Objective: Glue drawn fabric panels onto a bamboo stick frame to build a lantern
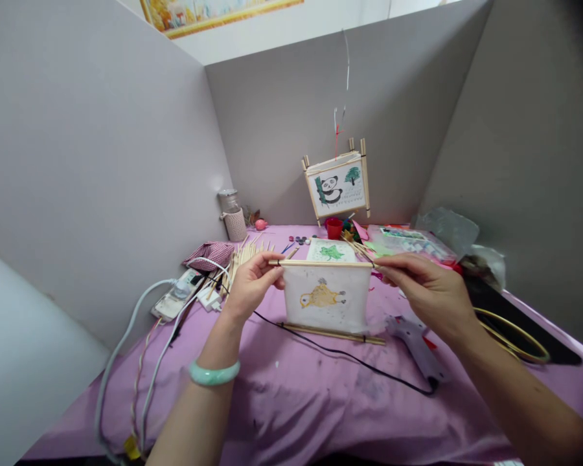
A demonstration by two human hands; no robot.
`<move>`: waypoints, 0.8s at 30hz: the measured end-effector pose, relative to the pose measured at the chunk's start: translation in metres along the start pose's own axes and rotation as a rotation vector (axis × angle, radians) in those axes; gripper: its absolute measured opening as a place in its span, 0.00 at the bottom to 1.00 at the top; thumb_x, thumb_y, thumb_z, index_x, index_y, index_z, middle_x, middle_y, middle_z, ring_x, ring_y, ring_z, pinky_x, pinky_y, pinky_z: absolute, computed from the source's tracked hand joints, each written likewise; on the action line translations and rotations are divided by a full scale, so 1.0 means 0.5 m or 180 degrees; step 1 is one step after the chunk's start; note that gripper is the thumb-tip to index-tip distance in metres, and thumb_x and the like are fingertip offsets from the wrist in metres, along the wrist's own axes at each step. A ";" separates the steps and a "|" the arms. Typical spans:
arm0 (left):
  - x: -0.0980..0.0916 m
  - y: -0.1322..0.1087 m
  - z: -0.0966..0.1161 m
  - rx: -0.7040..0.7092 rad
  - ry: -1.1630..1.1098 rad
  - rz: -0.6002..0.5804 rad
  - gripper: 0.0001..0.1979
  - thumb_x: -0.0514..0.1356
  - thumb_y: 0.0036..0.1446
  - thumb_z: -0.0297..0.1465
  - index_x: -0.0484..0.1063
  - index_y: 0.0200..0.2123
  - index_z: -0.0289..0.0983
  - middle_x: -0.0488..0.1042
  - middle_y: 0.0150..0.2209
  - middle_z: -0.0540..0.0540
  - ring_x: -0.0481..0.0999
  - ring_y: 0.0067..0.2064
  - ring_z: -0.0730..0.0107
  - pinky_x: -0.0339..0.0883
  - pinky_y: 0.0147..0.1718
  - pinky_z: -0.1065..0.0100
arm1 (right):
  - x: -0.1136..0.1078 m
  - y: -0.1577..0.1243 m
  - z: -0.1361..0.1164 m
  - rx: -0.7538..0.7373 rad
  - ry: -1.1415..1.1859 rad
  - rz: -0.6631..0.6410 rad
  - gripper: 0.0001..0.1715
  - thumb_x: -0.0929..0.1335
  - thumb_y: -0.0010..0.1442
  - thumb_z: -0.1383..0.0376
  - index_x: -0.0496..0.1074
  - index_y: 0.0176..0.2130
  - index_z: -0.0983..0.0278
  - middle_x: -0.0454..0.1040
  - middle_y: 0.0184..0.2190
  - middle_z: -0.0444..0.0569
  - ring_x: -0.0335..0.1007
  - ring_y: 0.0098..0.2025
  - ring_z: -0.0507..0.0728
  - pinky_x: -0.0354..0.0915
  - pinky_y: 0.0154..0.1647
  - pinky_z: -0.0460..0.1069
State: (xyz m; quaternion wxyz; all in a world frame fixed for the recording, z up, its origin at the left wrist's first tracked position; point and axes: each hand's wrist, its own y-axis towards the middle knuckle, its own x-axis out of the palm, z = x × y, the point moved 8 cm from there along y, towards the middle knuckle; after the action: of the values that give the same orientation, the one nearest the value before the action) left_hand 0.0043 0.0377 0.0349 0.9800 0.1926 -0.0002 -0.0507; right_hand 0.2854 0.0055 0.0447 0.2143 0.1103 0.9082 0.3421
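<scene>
Both my hands hold a small paper lantern [328,314] by a thin wooden stick along its upper edge. My left hand [257,281] pinches the stick's left end, and my right hand [420,285] pinches the right end. An orange-yellow bird is drawn on the white paper facing me. Along the lower edge runs another pair of wooden sticks [333,333] with dark ties. Just right of the lantern, below my right hand, lies a purple glue gun [418,349] with a black cord. A sheet with a green leaf drawing [330,251] shows behind the lantern.
A finished-looking panda lantern [337,188] hangs from a wire above the table's back. Loose wooden sticks [243,255] and a power strip [177,294] with cables lie left. A cup-like red container [334,228] stands behind. Golden hoops [515,333] lie right. Grey partitions enclose the purple cloth [291,401].
</scene>
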 end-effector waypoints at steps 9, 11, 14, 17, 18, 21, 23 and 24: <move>-0.001 0.003 0.004 0.0024 0.0058 0.0015 0.12 0.66 0.48 0.32 0.72 0.36 0.35 0.73 0.23 0.51 0.73 0.24 0.74 0.68 0.23 0.71 | -0.002 0.002 0.006 -0.0076 -0.0003 0.0016 0.08 0.69 0.58 0.61 0.78 0.38 0.55 0.77 0.35 0.46 0.71 0.36 0.56 0.68 0.34 0.51; -0.001 0.003 0.003 0.0023 0.0061 0.0041 0.11 0.65 0.48 0.31 0.72 0.36 0.35 0.73 0.23 0.51 0.73 0.24 0.73 0.68 0.23 0.71 | -0.001 0.003 0.006 -0.0070 0.0026 0.0001 0.08 0.69 0.58 0.61 0.78 0.38 0.55 0.77 0.35 0.46 0.71 0.35 0.56 0.68 0.33 0.50; -0.002 0.004 0.001 0.0017 0.0074 0.0090 0.10 0.65 0.48 0.30 0.72 0.35 0.35 0.73 0.23 0.51 0.73 0.24 0.73 0.68 0.23 0.71 | -0.001 0.003 0.005 -0.0095 0.0036 -0.0017 0.08 0.69 0.58 0.60 0.78 0.38 0.55 0.76 0.34 0.46 0.71 0.35 0.56 0.68 0.34 0.51; -0.002 0.004 0.000 0.0002 0.0100 0.0102 0.10 0.65 0.48 0.30 0.72 0.36 0.35 0.73 0.23 0.51 0.73 0.23 0.74 0.68 0.23 0.72 | -0.002 0.003 0.002 -0.0127 0.0038 -0.0034 0.08 0.69 0.58 0.59 0.78 0.38 0.55 0.76 0.34 0.46 0.71 0.34 0.56 0.67 0.33 0.52; -0.001 0.004 0.001 0.0011 0.0096 0.0089 0.10 0.65 0.48 0.30 0.72 0.36 0.35 0.73 0.23 0.51 0.73 0.23 0.74 0.69 0.24 0.72 | -0.002 0.003 0.000 -0.0144 0.0050 -0.0042 0.08 0.69 0.58 0.60 0.78 0.38 0.55 0.76 0.34 0.46 0.71 0.34 0.56 0.67 0.33 0.52; 0.002 0.006 0.004 0.0043 0.0045 0.0039 0.10 0.65 0.48 0.29 0.72 0.35 0.34 0.73 0.23 0.52 0.73 0.23 0.75 0.69 0.26 0.72 | -0.004 0.002 -0.007 -0.0215 0.0051 -0.0051 0.08 0.69 0.58 0.62 0.78 0.38 0.56 0.76 0.34 0.46 0.71 0.35 0.56 0.67 0.34 0.51; 0.003 0.006 0.005 0.0040 0.0006 0.0025 0.10 0.65 0.48 0.29 0.72 0.35 0.33 0.73 0.23 0.52 0.73 0.23 0.76 0.70 0.26 0.73 | -0.004 0.002 -0.011 -0.0225 0.0006 -0.0062 0.08 0.69 0.58 0.63 0.77 0.38 0.56 0.77 0.35 0.46 0.71 0.36 0.56 0.67 0.34 0.51; 0.003 0.006 0.004 0.0023 -0.0001 0.0020 0.10 0.66 0.48 0.29 0.72 0.35 0.33 0.73 0.24 0.52 0.73 0.24 0.76 0.70 0.26 0.73 | -0.005 0.003 -0.013 -0.0223 -0.0017 -0.0071 0.08 0.69 0.58 0.63 0.77 0.38 0.56 0.77 0.35 0.46 0.72 0.36 0.56 0.67 0.35 0.51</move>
State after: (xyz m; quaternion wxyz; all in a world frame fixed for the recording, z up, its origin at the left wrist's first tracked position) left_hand 0.0059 0.0394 0.0378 0.9794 0.1961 -0.0010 -0.0476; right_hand 0.2847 0.0021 0.0506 0.2243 0.0934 0.8963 0.3710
